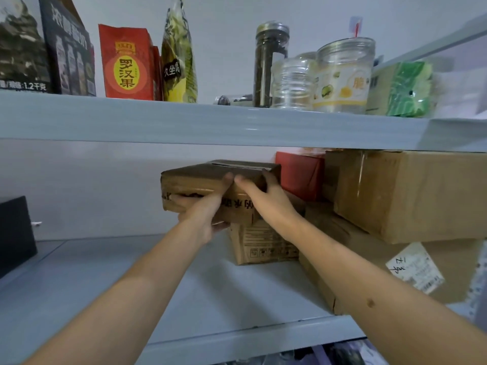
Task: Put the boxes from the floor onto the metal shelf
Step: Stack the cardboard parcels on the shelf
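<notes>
- At the middle of the lower shelf level: left hand (203, 206), fingers curled along the near-left face of a flat brown cardboard box (200, 177), thumb up on its top edge; holding.
- Just right of it: right hand (259, 192), laid over the top right of the same box, thumb on the near edge almost touching the left thumb, fingers wrapped over the far right corner; holding.
- The flat brown cardboard box: tilted slightly, its right part resting on a small printed carton (263, 246); its left part overhangs the metal shelf (131, 272) surface, carried by the left hand.
- Small printed carton: standing on the shelf board, under the held box.
- Right of the hands, far: a red box (300, 175) behind the stack.
- Far right: a large cardboard box (411, 193) set on top of a lower carton (369, 259) that bears a white shipping label (415, 267).
- Left edge: a black box (14, 233), partly out of view, on the same board.
- Upper shelf level, left to right: a dark printed bag (68, 48), a red pouch (126, 64), a clear bag of yellow-green contents (179, 54), a tall dark jar (270, 64), a small clear jar (293, 83), a wide clear jar (345, 75), a carton with green print (405, 88).
</notes>
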